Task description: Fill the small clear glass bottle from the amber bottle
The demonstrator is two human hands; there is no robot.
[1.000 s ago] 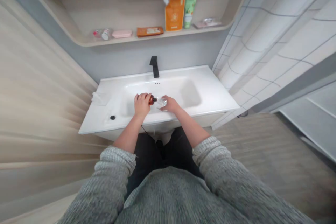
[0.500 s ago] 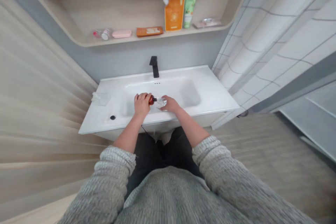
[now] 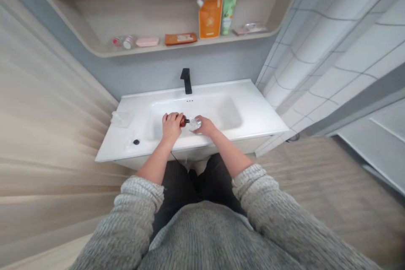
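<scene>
Over the white sink basin (image 3: 221, 107), my left hand (image 3: 171, 125) is wrapped round an amber-brown bottle (image 3: 182, 121). The bottle lies tilted on its side, its dark neck pointing right. My right hand (image 3: 205, 126) grips a small clear container (image 3: 194, 124), whose mouth faces the bottle's neck. Neck and container are very close; I cannot tell whether they touch or whether liquid is passing. Most of the bottle's body is hidden under my left fingers.
A black faucet (image 3: 186, 81) rises behind the basin. On the counter's left lie a black cap (image 3: 136, 141) and a clear plastic item (image 3: 122, 119). The shelf (image 3: 104, 53) above holds an orange pouch (image 3: 210, 17), a green tube (image 3: 228, 12) and a pink soap-like bar (image 3: 147, 41).
Both hands hold the bottle and the clear container in nearly the same place. Only a very slight shift of the whole view shows.
</scene>
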